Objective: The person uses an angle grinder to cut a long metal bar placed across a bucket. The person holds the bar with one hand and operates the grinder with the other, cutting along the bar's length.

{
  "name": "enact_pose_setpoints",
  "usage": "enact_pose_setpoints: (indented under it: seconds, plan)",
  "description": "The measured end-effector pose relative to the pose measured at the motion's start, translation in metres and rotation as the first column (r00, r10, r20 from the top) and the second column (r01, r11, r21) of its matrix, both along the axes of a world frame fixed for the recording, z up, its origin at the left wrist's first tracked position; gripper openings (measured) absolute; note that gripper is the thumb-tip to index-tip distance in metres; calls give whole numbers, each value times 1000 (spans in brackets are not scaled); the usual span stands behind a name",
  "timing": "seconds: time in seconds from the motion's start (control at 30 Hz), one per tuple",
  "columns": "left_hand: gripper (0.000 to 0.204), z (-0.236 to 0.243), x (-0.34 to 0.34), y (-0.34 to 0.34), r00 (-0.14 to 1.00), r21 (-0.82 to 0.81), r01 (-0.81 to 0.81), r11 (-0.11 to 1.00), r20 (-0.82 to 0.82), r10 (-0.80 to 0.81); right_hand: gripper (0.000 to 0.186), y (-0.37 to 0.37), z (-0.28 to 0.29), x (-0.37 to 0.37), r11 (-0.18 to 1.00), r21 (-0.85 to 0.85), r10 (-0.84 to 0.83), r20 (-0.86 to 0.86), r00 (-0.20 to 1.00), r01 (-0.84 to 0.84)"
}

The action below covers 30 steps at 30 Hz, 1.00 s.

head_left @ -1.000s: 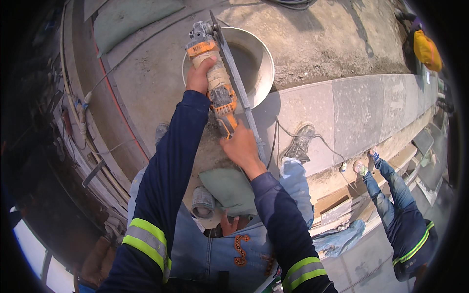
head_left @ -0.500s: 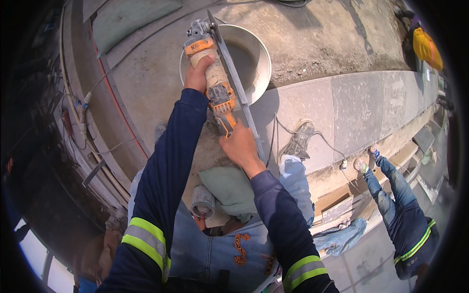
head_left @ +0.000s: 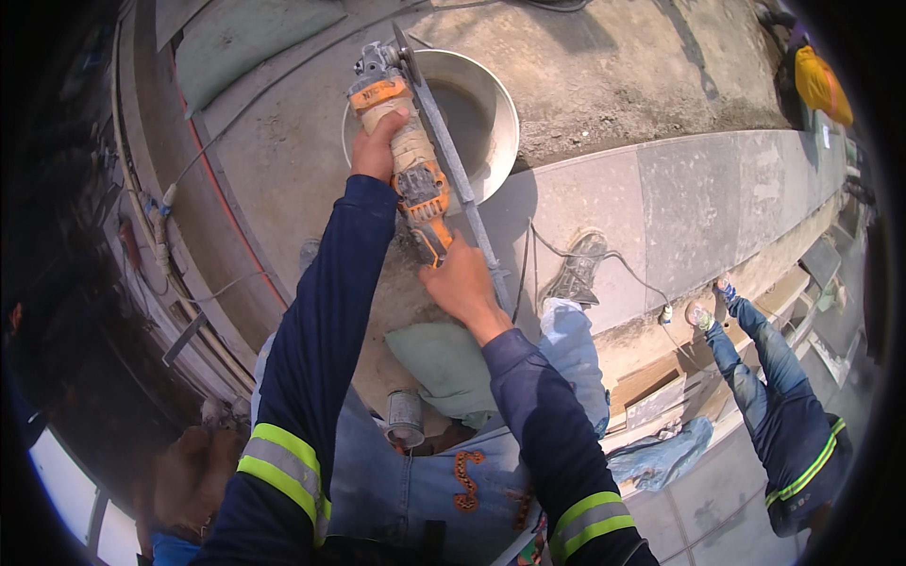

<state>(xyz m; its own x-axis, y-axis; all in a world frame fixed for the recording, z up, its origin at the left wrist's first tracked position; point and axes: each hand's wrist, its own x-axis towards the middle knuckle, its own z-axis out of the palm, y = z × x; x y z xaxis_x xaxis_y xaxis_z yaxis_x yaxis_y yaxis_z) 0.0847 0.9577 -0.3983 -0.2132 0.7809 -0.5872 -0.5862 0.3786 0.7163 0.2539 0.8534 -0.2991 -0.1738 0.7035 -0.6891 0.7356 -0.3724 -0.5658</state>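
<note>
An orange and grey angle grinder [head_left: 420, 189], dusty and wrapped in tan tape round its body, is held in both hands. My left hand [head_left: 376, 149] is closed round the taped front part. The rear handle sits in my right hand [head_left: 465, 288], its fingers wrapped round it. The thin cutting disc [head_left: 403, 52] shows edge-on at the far end, touching or close beside the far end of a long narrow grey strip [head_left: 453, 156]. That strip runs alongside the grinder, over a round white bucket [head_left: 505, 146] with greyish contents. Whether the disc spins cannot be seen.
Grey slabs [head_left: 684, 203] form a ledge at right, with my boot [head_left: 578, 269] and a cable [head_left: 618, 259] on it. A green sack [head_left: 439, 368] and a can [head_left: 405, 415] lie near my legs. Another person [head_left: 788, 429] stands at right.
The can near my legs has shifted toward me and tilted differently. Both hands keep their hold on the grinder, which appears slightly further left in the picture.
</note>
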Motion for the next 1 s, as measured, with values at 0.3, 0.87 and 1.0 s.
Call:
enact_pose_setpoints:
  seconds: [0.3,0.87,1.0]
  plan:
    - [48,6,2,-1,1000,-32,0,1000,29,1,66,3,4,2,1000,-20,3,-2,1000,-3]
    - [51,7,-3,-5,999,-21,20,1000,-29,-21,67,3,10,-1,1000,-28,6,-23,1000,-7]
    - [51,15,-10,-1,1000,-19,20,1000,-11,-20,67,7,14,-6,1000,-10,10,-13,1000,-10]
